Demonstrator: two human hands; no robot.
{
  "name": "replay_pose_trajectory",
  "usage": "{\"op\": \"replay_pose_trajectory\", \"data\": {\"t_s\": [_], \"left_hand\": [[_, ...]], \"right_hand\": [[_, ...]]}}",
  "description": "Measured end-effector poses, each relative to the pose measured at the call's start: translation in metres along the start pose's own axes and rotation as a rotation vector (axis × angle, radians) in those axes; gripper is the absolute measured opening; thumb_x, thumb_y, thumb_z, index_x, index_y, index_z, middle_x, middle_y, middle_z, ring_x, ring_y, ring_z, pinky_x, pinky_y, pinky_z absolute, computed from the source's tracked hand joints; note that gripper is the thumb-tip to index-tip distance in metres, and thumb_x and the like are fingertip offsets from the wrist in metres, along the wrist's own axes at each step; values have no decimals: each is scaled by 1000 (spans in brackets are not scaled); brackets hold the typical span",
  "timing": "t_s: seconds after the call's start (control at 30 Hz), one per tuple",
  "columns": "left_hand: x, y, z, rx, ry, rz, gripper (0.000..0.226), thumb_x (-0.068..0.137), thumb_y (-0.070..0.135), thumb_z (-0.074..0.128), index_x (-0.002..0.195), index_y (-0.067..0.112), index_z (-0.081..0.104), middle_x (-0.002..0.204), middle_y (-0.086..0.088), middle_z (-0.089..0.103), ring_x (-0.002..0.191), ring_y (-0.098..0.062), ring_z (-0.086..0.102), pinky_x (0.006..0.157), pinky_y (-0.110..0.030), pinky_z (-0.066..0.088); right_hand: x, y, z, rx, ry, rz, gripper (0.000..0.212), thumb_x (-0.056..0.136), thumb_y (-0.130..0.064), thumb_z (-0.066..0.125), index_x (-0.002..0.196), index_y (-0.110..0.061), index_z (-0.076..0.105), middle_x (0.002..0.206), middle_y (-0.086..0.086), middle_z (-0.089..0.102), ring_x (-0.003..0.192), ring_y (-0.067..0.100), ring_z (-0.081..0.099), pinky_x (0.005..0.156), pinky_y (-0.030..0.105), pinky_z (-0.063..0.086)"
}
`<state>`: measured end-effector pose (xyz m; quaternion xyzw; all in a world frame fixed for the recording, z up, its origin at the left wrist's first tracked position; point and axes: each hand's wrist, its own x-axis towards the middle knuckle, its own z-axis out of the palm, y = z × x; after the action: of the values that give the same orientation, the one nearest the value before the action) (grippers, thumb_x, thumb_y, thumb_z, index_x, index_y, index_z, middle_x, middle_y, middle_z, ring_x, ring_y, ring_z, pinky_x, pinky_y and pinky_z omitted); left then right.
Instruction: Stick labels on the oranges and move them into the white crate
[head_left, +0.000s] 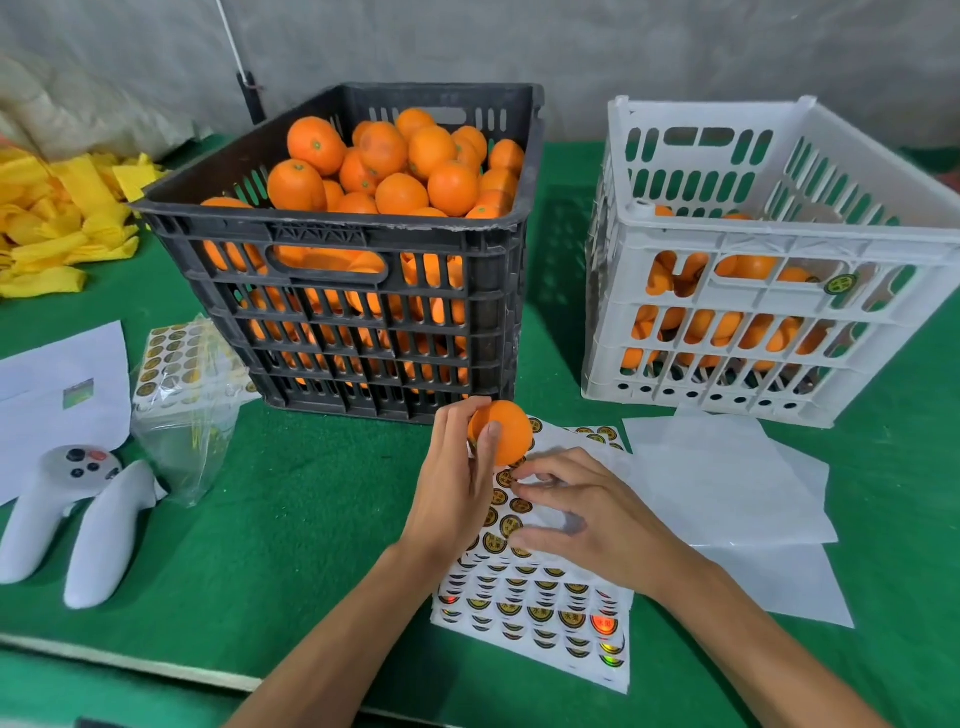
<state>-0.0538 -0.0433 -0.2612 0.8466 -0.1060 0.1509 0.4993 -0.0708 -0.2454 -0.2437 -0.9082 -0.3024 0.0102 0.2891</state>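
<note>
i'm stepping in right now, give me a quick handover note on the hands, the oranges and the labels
Left hand: holds one orange above the top of the label sheet, in front of the black crate.
Right hand: fingertips on the label sheet, apparently picking at a label; whether one is lifted cannot be seen.
Black crate: still heaped with oranges.
White crate, on the right: partly filled with oranges, at least one showing a label.
More label sheets lie in the plastic bag on the left.
Done: some oranges moved into the white crate.
Left: label the held orange, put it in the white crate, then go on through the black crate.
</note>
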Motion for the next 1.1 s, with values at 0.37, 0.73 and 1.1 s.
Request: {"op": "replay_pose_trajectory", "data": {"t_s": [0.37, 0.73, 1.1], "left_hand": [[1, -1, 1, 76, -48, 22, 39, 110, 55, 32, 142, 34, 42, 135, 15, 43, 113, -6, 56, 85, -27, 52], [5, -2, 1, 92, -58, 28, 41, 109, 58, 32, 142, 35, 42, 132, 23, 40, 115, -4, 54, 89, -32, 54], [6, -3, -5, 45, -163, 99, 41, 110, 51, 42, 143, 28, 39, 139, 9, 38, 123, -12, 51, 93, -38, 56]], "right_hand": [[5, -2, 2, 266, 105, 111, 25, 94, -42, 68, 112, -29, 79, 121, -26, 62, 117, 6, 51, 94, 25, 46], [13, -1, -8, 631, 24, 277, 11, 92, -24, 76, 100, -28, 83, 116, -18, 70, 118, 3, 59, 103, 35, 49], [19, -3, -12, 750, 54, 408, 14, 92, -16, 73, 90, -26, 82, 103, -9, 76, 93, 11, 69, 85, 27, 52]]}}
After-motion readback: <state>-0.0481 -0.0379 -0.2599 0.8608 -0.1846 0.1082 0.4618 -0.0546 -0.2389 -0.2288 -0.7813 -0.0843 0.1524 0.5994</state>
